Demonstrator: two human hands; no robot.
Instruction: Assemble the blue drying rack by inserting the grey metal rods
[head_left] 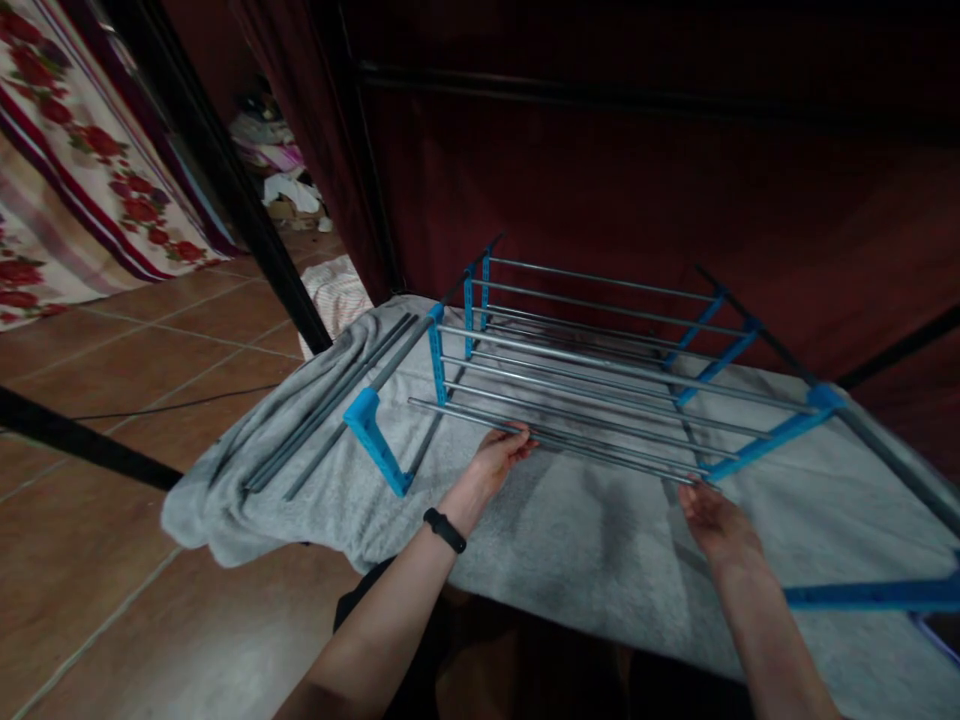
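Note:
My left hand (501,458), with a black wristband, pinches a thin grey metal rod (600,455) near its middle. At the rod's right end, my right hand (712,515) has its fingers closed on it. The rod lies low along the near side of a partly assembled rack (570,352) of grey tubes and blue plastic brackets. One blue bracket (780,440) stands just beyond my right hand. To the left, another blue bracket (379,440) sits on the frame with no crossbar at it. Whether the rod's right end touches a bracket is hidden by my fingers.
Several loose grey rods (330,405) lie on the left of the grey blanket (555,530). A blue bracket (870,595) extends at the right edge. Black metal posts (225,180) frame the bed, with a dark red curtain (600,190) behind and tiled floor (97,560) at left.

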